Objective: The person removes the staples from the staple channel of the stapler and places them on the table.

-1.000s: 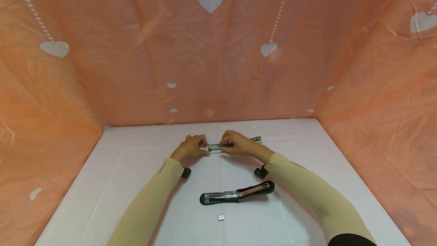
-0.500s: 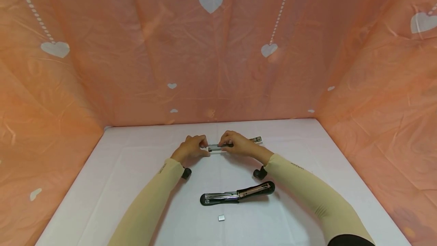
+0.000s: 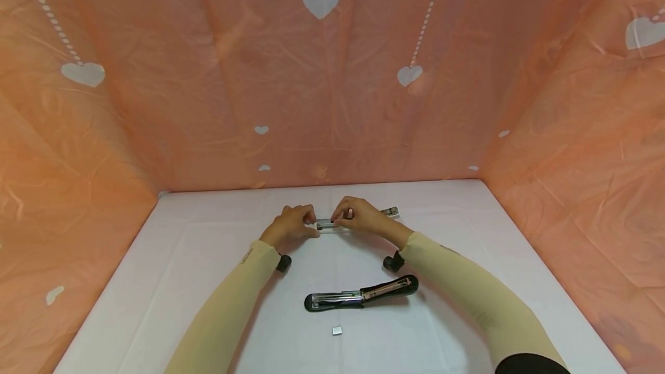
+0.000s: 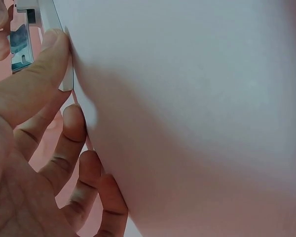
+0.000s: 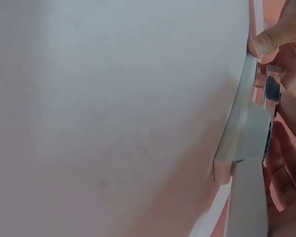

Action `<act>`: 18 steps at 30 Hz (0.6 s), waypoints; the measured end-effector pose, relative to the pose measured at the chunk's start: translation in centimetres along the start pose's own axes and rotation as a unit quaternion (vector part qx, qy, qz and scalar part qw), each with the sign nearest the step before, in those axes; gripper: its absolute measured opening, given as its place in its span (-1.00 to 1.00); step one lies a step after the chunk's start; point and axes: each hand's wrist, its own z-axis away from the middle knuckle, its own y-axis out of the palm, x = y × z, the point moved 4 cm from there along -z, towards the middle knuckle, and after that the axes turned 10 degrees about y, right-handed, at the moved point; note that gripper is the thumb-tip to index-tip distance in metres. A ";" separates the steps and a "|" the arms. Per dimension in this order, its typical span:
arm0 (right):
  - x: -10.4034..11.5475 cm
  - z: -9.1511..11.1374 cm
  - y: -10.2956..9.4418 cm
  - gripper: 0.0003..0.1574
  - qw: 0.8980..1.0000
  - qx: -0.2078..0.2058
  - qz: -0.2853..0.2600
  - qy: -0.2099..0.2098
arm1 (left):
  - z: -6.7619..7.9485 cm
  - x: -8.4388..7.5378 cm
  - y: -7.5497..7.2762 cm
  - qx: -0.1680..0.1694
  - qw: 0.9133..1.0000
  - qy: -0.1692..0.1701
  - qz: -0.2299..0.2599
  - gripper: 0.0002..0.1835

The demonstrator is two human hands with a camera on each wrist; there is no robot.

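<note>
A white stapler [image 3: 391, 212] lies opened out at the far middle of the table, its metal staple channel [image 3: 323, 224] facing up. My left hand [image 3: 292, 225] grips its left end, the thumb pressing the white base [image 4: 68, 79] in the left wrist view. My right hand [image 3: 365, 217] bends over the channel with thumb and fingertips pinched together. Part of a small dark strip [image 3: 350, 213] shows between its fingers; I cannot tell its kind. In the right wrist view the stapler's white body [image 5: 252, 133] hides some of the right fingers [image 5: 283, 180].
A black stapler [image 3: 335, 300] lies opened out nearer me, its staple channel facing up. In front of it sits a small silver block [image 3: 336, 331]. An orange curtain with white hearts [image 3: 320, 2] stands behind and along both sides of the white table [image 3: 208, 224].
My right hand has shifted slightly up and left along the channel. The dark strip's outer end, lying flat before, now tilts up inside the fingers. The left hand stays in place.
</note>
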 end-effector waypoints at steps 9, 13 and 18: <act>0.1 -0.7 0.1 -0.91 1.000 0.002 0.015 0.016 | 0.0 0.0 0.0 -0.006 1.000 0.003 0.000 -0.72; 0.1 -0.9 0.1 -0.90 0.999 -0.001 0.031 0.022 | 0.0 0.0 0.0 -0.006 1.000 0.001 0.002 -0.72; 0.4 -1.1 0.1 -0.91 0.999 -0.001 0.040 0.027 | 0.1 0.0 0.0 -0.006 1.000 -0.003 0.007 -0.72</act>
